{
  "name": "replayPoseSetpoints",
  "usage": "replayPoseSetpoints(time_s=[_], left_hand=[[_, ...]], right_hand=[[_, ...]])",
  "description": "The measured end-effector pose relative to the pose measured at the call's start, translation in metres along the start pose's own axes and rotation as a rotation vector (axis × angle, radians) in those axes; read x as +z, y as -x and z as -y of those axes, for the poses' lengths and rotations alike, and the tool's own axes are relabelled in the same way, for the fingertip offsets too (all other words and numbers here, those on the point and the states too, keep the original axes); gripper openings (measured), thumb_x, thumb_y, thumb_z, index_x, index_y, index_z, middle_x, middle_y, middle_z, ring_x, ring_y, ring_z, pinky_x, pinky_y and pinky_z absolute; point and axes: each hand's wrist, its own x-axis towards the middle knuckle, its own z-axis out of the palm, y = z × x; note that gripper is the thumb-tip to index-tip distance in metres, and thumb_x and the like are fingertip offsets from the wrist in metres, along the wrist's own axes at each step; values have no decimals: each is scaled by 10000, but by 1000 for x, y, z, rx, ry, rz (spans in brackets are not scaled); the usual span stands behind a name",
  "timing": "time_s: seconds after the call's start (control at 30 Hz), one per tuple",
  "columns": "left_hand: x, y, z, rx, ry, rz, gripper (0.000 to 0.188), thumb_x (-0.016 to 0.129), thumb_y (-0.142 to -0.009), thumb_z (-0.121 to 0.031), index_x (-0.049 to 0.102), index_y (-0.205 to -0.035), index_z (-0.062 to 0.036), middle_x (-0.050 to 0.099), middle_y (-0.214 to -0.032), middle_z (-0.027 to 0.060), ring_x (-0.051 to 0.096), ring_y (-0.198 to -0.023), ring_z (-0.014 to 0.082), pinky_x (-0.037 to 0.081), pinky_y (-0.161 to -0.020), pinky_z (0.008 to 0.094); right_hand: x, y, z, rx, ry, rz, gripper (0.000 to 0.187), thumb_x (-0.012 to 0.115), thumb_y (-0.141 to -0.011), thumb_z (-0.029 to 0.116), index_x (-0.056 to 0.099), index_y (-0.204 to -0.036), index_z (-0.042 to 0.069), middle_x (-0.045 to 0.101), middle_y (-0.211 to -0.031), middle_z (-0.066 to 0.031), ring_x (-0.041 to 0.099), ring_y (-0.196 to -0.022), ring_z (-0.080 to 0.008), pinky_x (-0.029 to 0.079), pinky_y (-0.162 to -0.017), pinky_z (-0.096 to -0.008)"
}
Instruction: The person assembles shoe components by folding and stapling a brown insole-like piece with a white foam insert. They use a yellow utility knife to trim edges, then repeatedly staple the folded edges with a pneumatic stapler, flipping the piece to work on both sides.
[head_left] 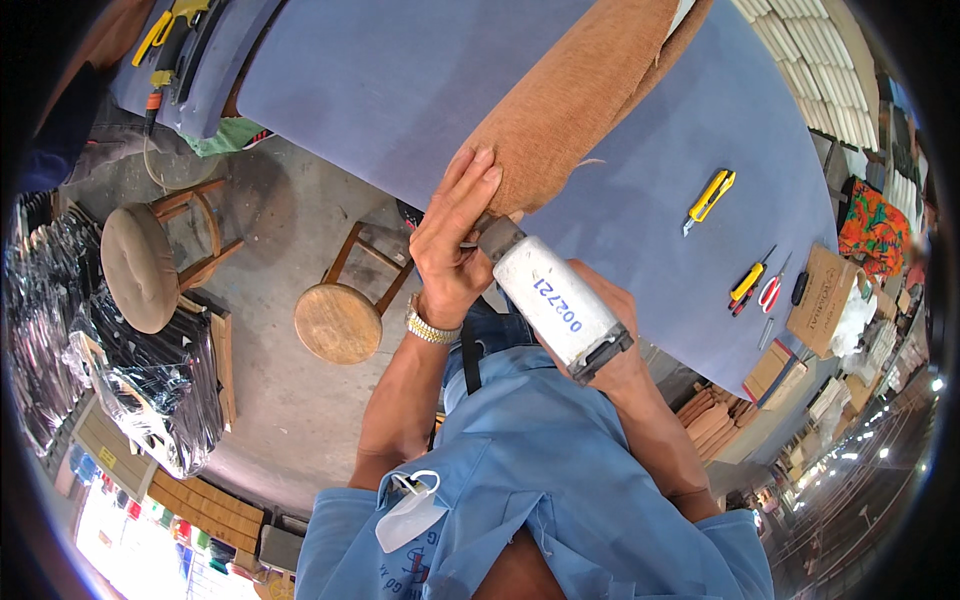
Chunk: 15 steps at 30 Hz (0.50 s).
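Observation:
A long piece covered in brown fabric [570, 110] reaches from the table's front edge toward the far side. My left hand [455, 225] is closed on its near end, fingers laid along the fabric and the thumb side mostly hidden. In my right hand [618, 335] is a grey-white staple gun [550, 300], probably air-driven. Its head meets the near end of the brown piece, close to my left fingers. Where the tool's nose touches is hidden. A thin loose strip sticks out from the fabric's right side. My left wrist wears a metal watch [432, 322].
On the blue table [400, 90] at right lie a yellow utility knife [710, 200], a yellow-handled tool [747, 283], red-handled scissors [771, 290] and a cardboard box [822, 300]. Stools [338, 323] stand at left. Another person's arm [75, 110] and a yellow-black hosed tool [172, 50] are far left.

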Motion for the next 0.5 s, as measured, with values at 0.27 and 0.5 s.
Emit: replayPoseSetpoints(time_s=[0.27, 0.5], left_hand=[[1, -1, 2, -11, -5, -8, 530, 842, -817, -34, 694, -1325, -20, 650, -1407, 232, 613, -1343, 363, 497, -1136, 474], [1, -5, 0, -54, 33, -41, 575, 796, -748, 59, 702, -1311, -5, 675, -1379, 220, 616, -1337, 392, 495, -1128, 472]], right_hand=[[-1, -2, 2, 23, 17, 9, 352, 796, -775, 47, 677, -1096, -34, 693, -984, -172, 715, -814, -336, 573, -720, -373], [-1, -3, 0, -9, 70, 19, 364, 797, -766, 60, 684, -1103, -19, 684, -959, -157, 700, -779, -338, 568, -692, -369]])
